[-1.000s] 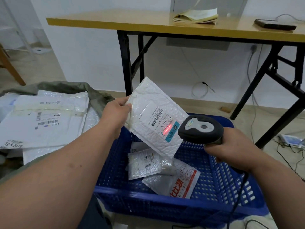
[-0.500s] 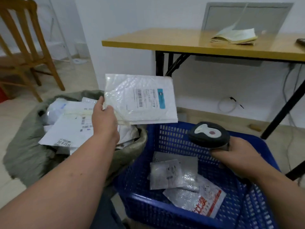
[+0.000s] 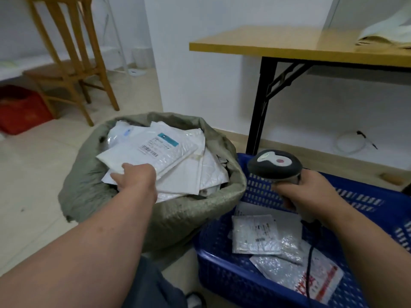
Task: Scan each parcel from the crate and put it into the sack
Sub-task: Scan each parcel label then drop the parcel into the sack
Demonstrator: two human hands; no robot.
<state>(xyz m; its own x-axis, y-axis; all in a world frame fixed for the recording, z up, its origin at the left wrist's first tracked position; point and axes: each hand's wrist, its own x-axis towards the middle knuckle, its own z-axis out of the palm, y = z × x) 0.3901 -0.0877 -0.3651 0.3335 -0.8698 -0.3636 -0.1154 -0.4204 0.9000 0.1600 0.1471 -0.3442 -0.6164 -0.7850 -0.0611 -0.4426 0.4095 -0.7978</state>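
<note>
The white bubble mailer (image 3: 153, 152), label up with a teal strip and barcode, lies on top of the pile of parcels in the mouth of the grey-green sack (image 3: 178, 218), and the left hand (image 3: 135, 181) is at its near corner, fingers curled over the edge so that it seems to pinch the mailer, though the fingertips are hidden and I cannot tell if the hold is already slack. By its look it should be light and floppy, padded, with a slick film skin; a pinch at a corner or a short edge is enough, and it will sag and slide off its neighbours if let go on a slope. The right hand (image 3: 311, 196) is clamped round the grip of the dark barcode scanner (image 3: 275, 165), held above the blue crate (image 3: 222, 274) just beside the sack, its cable trailing down. In the crate lie several more parcels (image 3: 255, 236), among them a clear bubble pouch and a red-printed bag (image 3: 315, 283), so the task looks far from finished. Behind stands a yellow-topped bench (image 3: 289, 45) with an open booklet, and to the left a wooden chair (image 3: 73, 63) on the tiled floor
</note>
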